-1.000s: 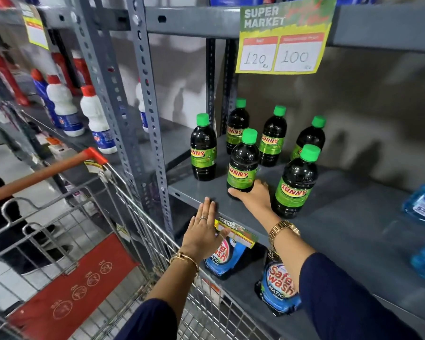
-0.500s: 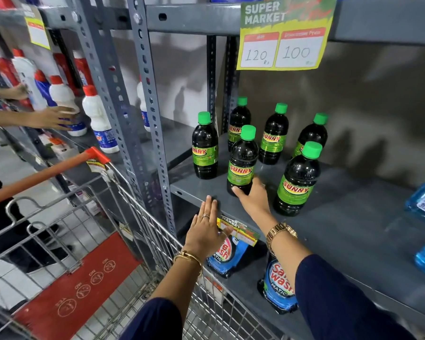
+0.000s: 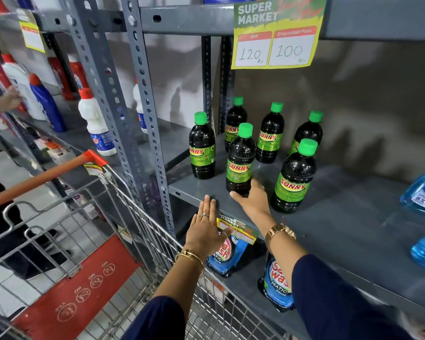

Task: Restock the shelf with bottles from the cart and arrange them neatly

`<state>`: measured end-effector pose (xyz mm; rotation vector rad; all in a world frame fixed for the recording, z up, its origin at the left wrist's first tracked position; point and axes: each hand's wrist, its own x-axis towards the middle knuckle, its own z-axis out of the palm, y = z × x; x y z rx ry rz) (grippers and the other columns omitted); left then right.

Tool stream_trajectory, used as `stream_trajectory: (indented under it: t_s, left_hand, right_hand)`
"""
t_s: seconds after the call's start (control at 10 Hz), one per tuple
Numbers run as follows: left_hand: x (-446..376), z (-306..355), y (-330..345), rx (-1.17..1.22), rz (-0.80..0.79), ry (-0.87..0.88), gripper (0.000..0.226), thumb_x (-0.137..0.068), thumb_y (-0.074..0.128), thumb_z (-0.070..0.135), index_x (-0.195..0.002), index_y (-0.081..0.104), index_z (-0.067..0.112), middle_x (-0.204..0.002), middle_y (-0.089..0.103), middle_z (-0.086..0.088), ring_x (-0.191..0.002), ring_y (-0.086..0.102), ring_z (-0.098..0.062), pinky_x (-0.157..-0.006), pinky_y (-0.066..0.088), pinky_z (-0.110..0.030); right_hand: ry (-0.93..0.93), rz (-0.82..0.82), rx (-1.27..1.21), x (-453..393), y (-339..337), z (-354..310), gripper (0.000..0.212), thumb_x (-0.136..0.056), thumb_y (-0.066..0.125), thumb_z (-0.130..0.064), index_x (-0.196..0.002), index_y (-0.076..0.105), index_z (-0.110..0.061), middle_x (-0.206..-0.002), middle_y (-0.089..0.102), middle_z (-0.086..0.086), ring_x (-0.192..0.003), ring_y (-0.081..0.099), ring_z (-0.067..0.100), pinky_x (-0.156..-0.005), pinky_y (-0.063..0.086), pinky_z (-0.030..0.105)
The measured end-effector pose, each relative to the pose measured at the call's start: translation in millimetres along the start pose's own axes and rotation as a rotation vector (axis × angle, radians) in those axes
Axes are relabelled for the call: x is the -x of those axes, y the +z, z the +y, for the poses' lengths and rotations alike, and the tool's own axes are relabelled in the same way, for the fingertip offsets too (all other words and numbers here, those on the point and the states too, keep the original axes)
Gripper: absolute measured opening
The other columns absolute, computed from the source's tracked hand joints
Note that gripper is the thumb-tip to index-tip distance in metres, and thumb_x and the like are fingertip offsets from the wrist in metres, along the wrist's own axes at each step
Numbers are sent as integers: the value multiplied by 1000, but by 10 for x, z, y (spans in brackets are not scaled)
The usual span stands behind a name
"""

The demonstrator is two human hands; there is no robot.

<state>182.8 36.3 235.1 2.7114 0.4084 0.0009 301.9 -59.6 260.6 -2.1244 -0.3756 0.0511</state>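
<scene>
Several dark Sunny bottles with green caps stand upright on the grey shelf (image 3: 341,217). The front middle bottle (image 3: 239,165) has my right hand (image 3: 253,200) cupped around its base, thumb in front and fingers behind. Another bottle (image 3: 201,153) stands to its left and one (image 3: 293,185) to its right, close to my wrist. Three more (image 3: 270,138) line the back. My left hand (image 3: 204,231) lies flat on the shelf's front edge, fingers apart, holding nothing. The wire cart (image 3: 123,217) is at lower left; its inside shows no bottles.
A price sign (image 3: 277,33) hangs from the shelf above. Blue detergent pouches (image 3: 422,192) lie at the shelf's right end, and Safe Wash pouches (image 3: 277,285) sit on the shelf below. A perforated post (image 3: 145,106) divides the bays. Another person's hand (image 3: 10,99) reaches among the white bottles (image 3: 96,126) on the left.
My hands stay almost where they were, the right one still at the front middle bottle's base. At far left another person's arm came in among the white bottles and drew partly back.
</scene>
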Motion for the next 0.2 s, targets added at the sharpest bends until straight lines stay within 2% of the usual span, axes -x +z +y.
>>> stream_trajectory:
  t_s: [0.2]
  left_hand:
    - [4,4,-22,11,10,-4,86,-91,40,52,-147,-11,12,-158,-19,-4,-147,-11,-20,-122,9,-41]
  right_hand:
    - [6,-34,3,132,-59,26,59,-78,72,-15,-128,43,-4,-130,53,20,-121,49,33,-103,41,42]
